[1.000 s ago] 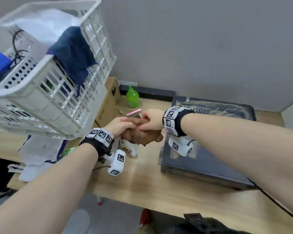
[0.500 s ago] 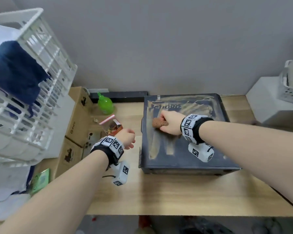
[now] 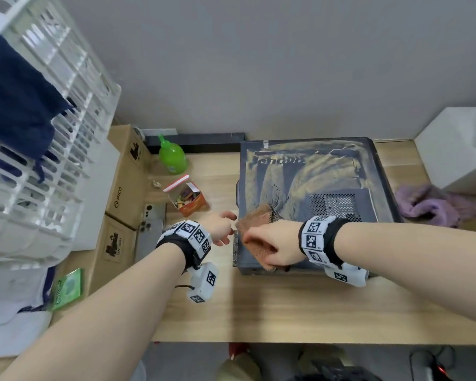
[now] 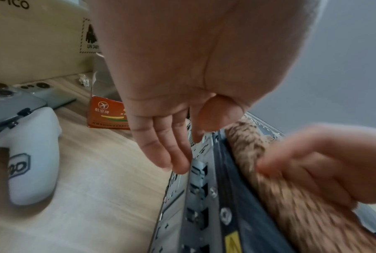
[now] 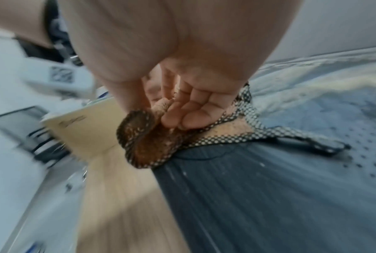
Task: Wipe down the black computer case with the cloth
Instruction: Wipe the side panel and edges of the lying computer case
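The black computer case [image 3: 308, 193] lies flat on the wooden desk, its top streaked with dust. My right hand [image 3: 272, 247] grips a brown cloth [image 3: 254, 220] at the case's near left corner; the cloth [image 5: 146, 145] is bunched under curled fingers and hangs over the edge. In the left wrist view the cloth [image 4: 247, 142] lies along the case's top edge [image 4: 224, 184]. My left hand [image 3: 221, 226] is beside the case's left side, fingers straight, fingertips [image 4: 178, 166] touching the metal rear panel, holding nothing.
Left of the case stand an open orange box [image 3: 188, 198], a green bottle [image 3: 172, 158], phones [image 3: 151, 224] and cardboard boxes [image 3: 124, 182]. A white crate [image 3: 39, 138] with blue fabric looms at left. A purple cloth [image 3: 429, 204] lies right of the case.
My right hand has dragged the cloth from the middle of the case top toward the near left corner. My left hand moved right until its fingertips met the case's side.
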